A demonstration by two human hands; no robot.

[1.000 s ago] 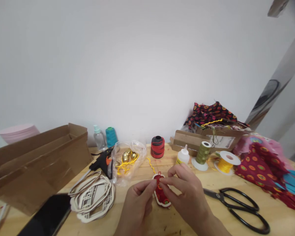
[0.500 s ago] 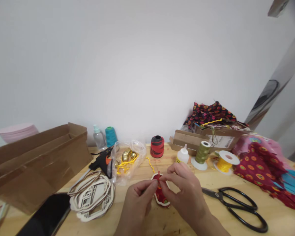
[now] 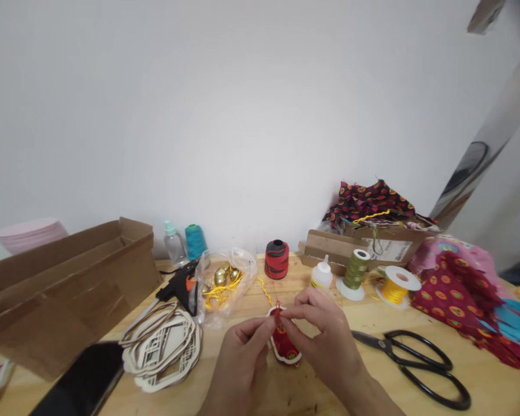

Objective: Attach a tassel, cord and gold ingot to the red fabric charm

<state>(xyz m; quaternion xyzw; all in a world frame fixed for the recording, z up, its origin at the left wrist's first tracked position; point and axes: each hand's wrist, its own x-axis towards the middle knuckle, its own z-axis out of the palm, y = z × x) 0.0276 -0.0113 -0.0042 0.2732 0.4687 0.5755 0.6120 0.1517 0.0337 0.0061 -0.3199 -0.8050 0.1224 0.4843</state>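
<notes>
Between my hands lies a small piece of dark red patterned fabric with a pale scalloped rim [image 3: 286, 349], on the wooden table [image 3: 305, 393]. A thin red cord [image 3: 278, 308] forms a narrow loop standing up at its top end. My left hand [image 3: 245, 352] is closed, thumb and forefinger pinching at the cord's base from the left. My right hand [image 3: 325, 338] pinches the same spot from the right, with its other fingers curled. The fingertips hide the exact point of grip. A yellow twisted cord [image 3: 264, 290] runs just behind the piece.
Right: black-handled scissors [image 3: 416, 358], a white glue bottle [image 3: 321, 274], a green thread spool [image 3: 356, 269], a yellow cord spool [image 3: 396, 286] and red fabric [image 3: 455, 294]. Behind: red thread [image 3: 276, 263]. Left: a bag of bells [image 3: 225, 280], a glue gun [image 3: 179, 292], wooden cutouts [image 3: 162, 352], a cardboard box [image 3: 73, 294].
My fingertips have shifted very slightly at the cord's base, and the loop shows a little more clearly above them. The fabric piece stays in place.
</notes>
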